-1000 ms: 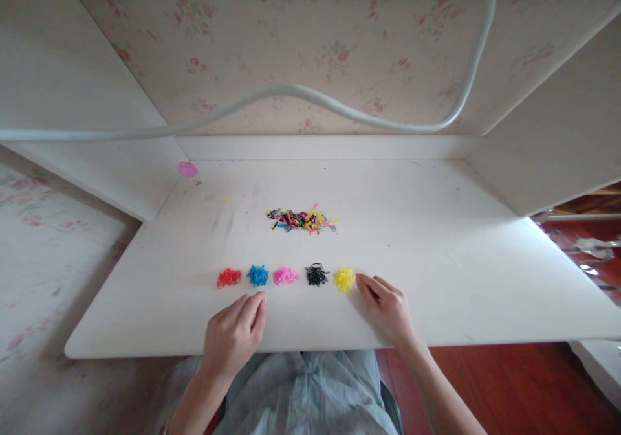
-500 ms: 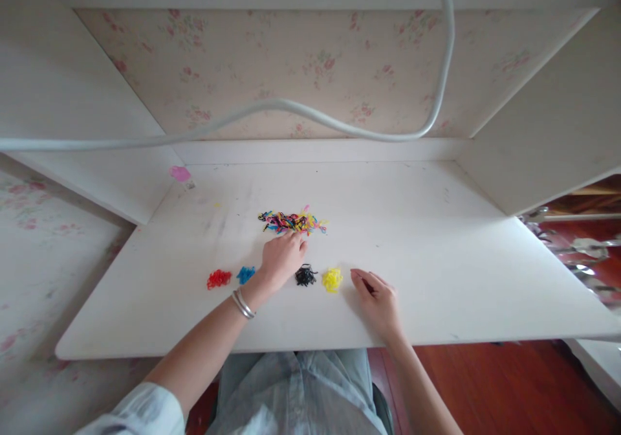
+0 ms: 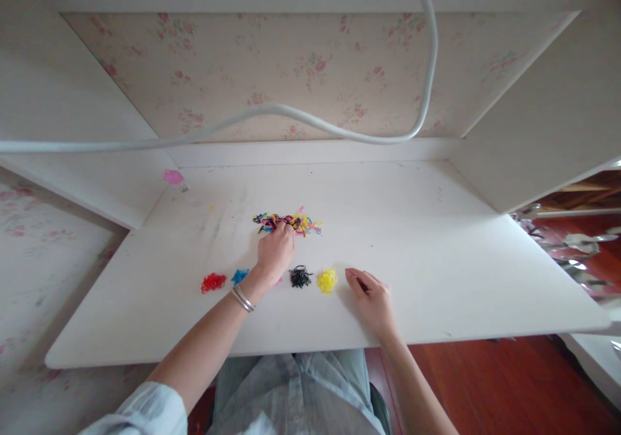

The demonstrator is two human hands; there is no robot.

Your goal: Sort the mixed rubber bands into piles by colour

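A mixed pile of small coloured bands [image 3: 301,223] lies in the middle of the white desk [image 3: 436,260]. My left hand [image 3: 275,252] reaches into its near edge, fingers curled down into the bands. In front lie sorted heaps: red [image 3: 213,282], blue [image 3: 239,276], black [image 3: 300,276] and yellow [image 3: 326,280]. The pink heap is hidden under my left wrist. My right hand [image 3: 371,300] rests on the desk just right of the yellow heap, fingers loosely bent, holding nothing.
A white cable [image 3: 272,112] hangs across in front of the flowered back wall. A pink blob [image 3: 173,177] sits at the desk's back left corner. White side panels flank the desk. Red floor [image 3: 504,383] shows at lower right.
My left hand went from the desk's front edge forward over the sorted heaps to the mixed pile and now presses into it. My right hand stayed beside the yellow heap.
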